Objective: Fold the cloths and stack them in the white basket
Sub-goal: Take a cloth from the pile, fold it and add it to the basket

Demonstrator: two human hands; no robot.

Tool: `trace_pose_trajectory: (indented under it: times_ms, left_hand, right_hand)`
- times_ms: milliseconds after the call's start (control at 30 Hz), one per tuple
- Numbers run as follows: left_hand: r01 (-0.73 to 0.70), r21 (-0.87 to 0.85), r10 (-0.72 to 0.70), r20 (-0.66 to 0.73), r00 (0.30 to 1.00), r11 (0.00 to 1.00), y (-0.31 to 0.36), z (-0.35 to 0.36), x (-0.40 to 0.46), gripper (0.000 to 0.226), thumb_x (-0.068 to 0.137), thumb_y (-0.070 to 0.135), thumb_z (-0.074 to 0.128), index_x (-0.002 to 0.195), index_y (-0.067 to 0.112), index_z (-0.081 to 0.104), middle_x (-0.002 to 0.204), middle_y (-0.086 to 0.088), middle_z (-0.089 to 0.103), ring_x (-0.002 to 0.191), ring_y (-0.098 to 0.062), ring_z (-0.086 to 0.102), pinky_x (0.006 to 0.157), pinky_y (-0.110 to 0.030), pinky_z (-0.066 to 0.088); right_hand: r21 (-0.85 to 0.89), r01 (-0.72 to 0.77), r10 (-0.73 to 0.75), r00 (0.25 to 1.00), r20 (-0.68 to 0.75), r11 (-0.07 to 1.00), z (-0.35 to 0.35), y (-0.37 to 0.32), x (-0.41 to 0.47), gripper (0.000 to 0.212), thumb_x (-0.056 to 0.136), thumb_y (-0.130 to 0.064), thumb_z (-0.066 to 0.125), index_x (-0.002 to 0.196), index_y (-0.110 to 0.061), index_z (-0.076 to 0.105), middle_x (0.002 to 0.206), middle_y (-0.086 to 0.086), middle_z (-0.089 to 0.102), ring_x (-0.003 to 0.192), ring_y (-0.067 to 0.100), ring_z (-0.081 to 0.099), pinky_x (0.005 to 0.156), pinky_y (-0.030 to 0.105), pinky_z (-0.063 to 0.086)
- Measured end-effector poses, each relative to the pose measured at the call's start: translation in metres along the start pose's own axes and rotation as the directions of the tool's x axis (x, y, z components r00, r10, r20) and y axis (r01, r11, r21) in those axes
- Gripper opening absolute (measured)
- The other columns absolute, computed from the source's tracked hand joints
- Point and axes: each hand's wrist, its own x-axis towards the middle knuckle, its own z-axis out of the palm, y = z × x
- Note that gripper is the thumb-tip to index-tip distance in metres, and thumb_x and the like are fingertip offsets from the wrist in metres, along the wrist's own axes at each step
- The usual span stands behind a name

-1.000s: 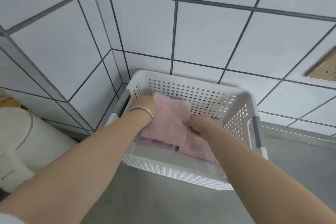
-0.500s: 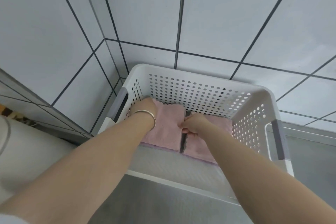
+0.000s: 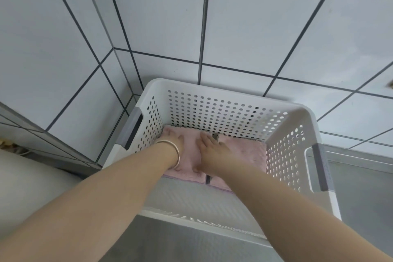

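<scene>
Pale glazed wall tiles with dark grout (image 3: 244, 27) fill the view from nine o'clock round to three, and a grey brushed-metal tabletop (image 3: 361, 187) runs from four o'clock to six below them. On that tabletop, pushed into the corner at the centre, stands the white perforated plastic basket (image 3: 212, 110) with grey handle grips on its nine and three o'clock sides. Two bare forearms reach in from seven and five o'clock. On the basket floor, against the far wall, lie two low stacks of folded pink terry cloths: the left pink stack (image 3: 191, 155) toward nine o'clock and the right pink stack (image 3: 251, 151) toward three, with a narrow dark gap between them. The left hand (image 3: 174, 137), a silver bangle (image 3: 173, 151) on its wrist, rests flat on the left stack, fingers spread and gripping nothing; the right hand (image 3: 209, 144) lies palm down on the same stack's three o'clock edge, fingers extended and loose, also holding nothing. By the look of it, the step in hand is pressing a placed cloth flat and squaring it on its stack. The next move seems to call for lifting both hands straight up without dragging the top layer, then fetching another cloth, none of which shows outside the basket.
</scene>
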Motion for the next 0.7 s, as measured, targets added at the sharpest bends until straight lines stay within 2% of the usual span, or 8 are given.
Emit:
trace_pose_trajectory:
  times_ms: [133, 267, 367, 433, 500, 567, 633, 700]
  left_hand:
    - [-0.005, 0.016, 0.005, 0.02, 1.0, 1.0, 0.006, 0.01, 0.004, 0.101, 0.086, 0.046, 0.057, 0.147, 0.012, -0.016, 0.151, -0.027, -0.004, 0.14, -0.039, 0.013, 0.113, -0.042, 0.023]
    - [-0.001, -0.005, 0.001, 0.019, 1.0, 1.0, 0.002, 0.008, 0.011, 0.1, 0.085, 0.045, 0.058, 0.147, 0.012, -0.013, 0.151, -0.025, 0.0, 0.14, -0.039, 0.012, 0.113, -0.043, 0.024]
    - [-0.006, -0.006, 0.005, -0.038, 0.999, 1.0, -0.001, -0.005, 0.01, 0.081, 0.083, 0.034, 0.061, 0.147, 0.015, 0.015, 0.148, -0.018, 0.021, 0.136, -0.036, 0.023, 0.107, -0.046, 0.036]
    - [-0.043, -0.061, 0.032, -0.173, 0.984, 0.997, 0.001, -0.019, 0.0, 0.055, 0.084, 0.023, 0.061, 0.136, 0.018, 0.041, 0.133, -0.009, 0.047, 0.122, -0.03, 0.045, 0.098, -0.042, 0.046]
    - [-0.106, -0.195, 0.036, -0.333, 0.942, 0.975, 0.003, -0.035, -0.021, 0.03, 0.089, 0.018, 0.053, 0.118, 0.02, 0.059, 0.108, -0.004, 0.063, 0.097, -0.023, 0.06, 0.084, -0.037, 0.052]
    - [-0.153, -0.284, -0.004, -0.486, 0.874, 0.946, 0.008, -0.051, -0.052, 0.023, 0.091, 0.016, 0.044, 0.101, 0.018, 0.065, 0.086, -0.003, 0.061, 0.079, -0.024, 0.059, 0.07, -0.035, 0.05]
    - [-0.209, -0.321, -0.048, -0.639, 0.767, 0.924, 0.02, -0.063, -0.088, 0.023, 0.093, 0.02, 0.041, 0.096, 0.018, 0.064, 0.086, -0.006, 0.061, 0.079, -0.027, 0.058, 0.065, -0.033, 0.045]
    - [-0.346, -0.351, -0.055, -0.766, 0.64, 0.87, 0.041, -0.067, -0.127, 0.022, 0.093, 0.025, 0.042, 0.098, 0.019, 0.064, 0.095, -0.004, 0.065, 0.088, -0.027, 0.061, 0.07, -0.033, 0.047]
  right_hand:
    - [-0.005, -0.019, 0.019, 0.997, 0.07, 1.0, 0.011, 0.002, 0.006, 0.088, 0.09, -0.045, 0.048, 0.149, -0.011, -0.007, 0.156, 0.008, -0.015, 0.145, 0.022, -0.006, 0.117, 0.042, 0.01]
    - [0.0, -0.021, 0.021, 0.997, 0.073, 1.0, 0.011, 0.004, 0.011, 0.088, 0.089, -0.044, 0.05, 0.15, -0.013, -0.005, 0.157, 0.006, -0.013, 0.145, 0.022, -0.004, 0.116, 0.043, 0.009]
    - [-0.029, -0.004, 0.005, 1.0, 0.02, 1.0, -0.009, 0.004, 0.008, 0.073, 0.086, -0.037, 0.056, 0.147, -0.013, 0.021, 0.155, 0.008, 0.016, 0.14, 0.026, 0.021, 0.11, 0.044, 0.026]
    - [-0.016, -0.021, 0.02, 0.999, -0.03, 1.0, -0.031, 0.001, 0.001, 0.05, 0.09, -0.032, 0.052, 0.136, -0.016, 0.042, 0.137, 0.008, 0.045, 0.122, 0.026, 0.046, 0.092, 0.039, 0.043]
    - [0.034, -0.059, 0.063, 0.992, -0.112, 0.998, -0.057, -0.002, -0.014, 0.032, 0.093, -0.03, 0.047, 0.123, -0.021, 0.053, 0.112, 0.004, 0.06, 0.1, 0.025, 0.059, 0.071, 0.034, 0.047]
    - [0.027, -0.088, 0.092, 0.966, -0.242, 0.996, -0.081, -0.003, -0.042, 0.024, 0.093, -0.022, 0.042, 0.108, -0.02, 0.06, 0.092, 0.002, 0.06, 0.083, 0.023, 0.06, 0.061, 0.03, 0.041]
    - [0.051, -0.119, 0.13, 0.913, -0.388, 0.992, -0.097, 0.005, -0.084, 0.023, 0.091, -0.018, 0.041, 0.104, -0.019, 0.061, 0.091, 0.003, 0.061, 0.076, 0.023, 0.053, 0.061, 0.029, 0.036]
    - [0.15, -0.126, 0.189, 0.806, -0.561, 0.981, -0.098, 0.014, -0.129, 0.021, 0.09, -0.019, 0.042, 0.102, -0.018, 0.06, 0.095, 0.002, 0.064, 0.08, 0.025, 0.058, 0.061, 0.028, 0.033]
